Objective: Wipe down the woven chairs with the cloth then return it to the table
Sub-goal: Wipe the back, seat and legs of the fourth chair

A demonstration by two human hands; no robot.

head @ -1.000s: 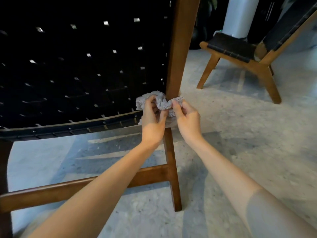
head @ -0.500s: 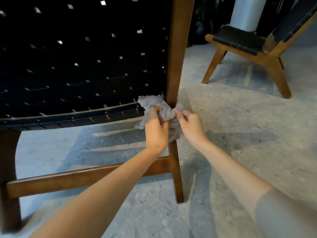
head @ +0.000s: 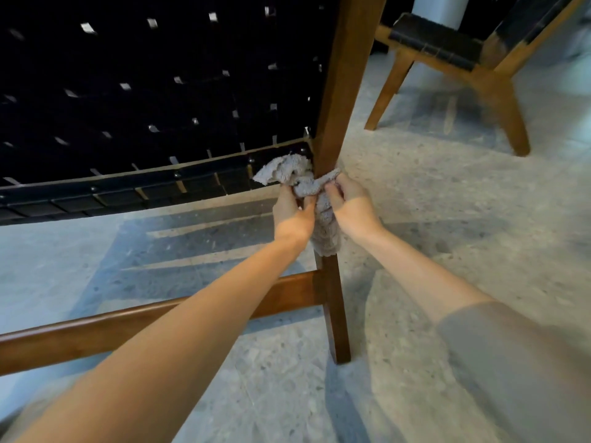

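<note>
Head view | black woven chair fills the left, wooden rail below | left hand grips the cloth | cloth is bunched around the chair leg | right hand pinches it too | second chair far right

Compared with a second ago, the left hand and right hand sit lower on the brown wooden upright leg of the black woven chair. They are no longer level with the black strapped bottom rail but just beneath it, nearer the brown wooden crossbar. The crumpled grey terry cloth they pinch is lower on the leg too. More of it now hangs between the wrists, covering a longer stretch of wood.
</note>
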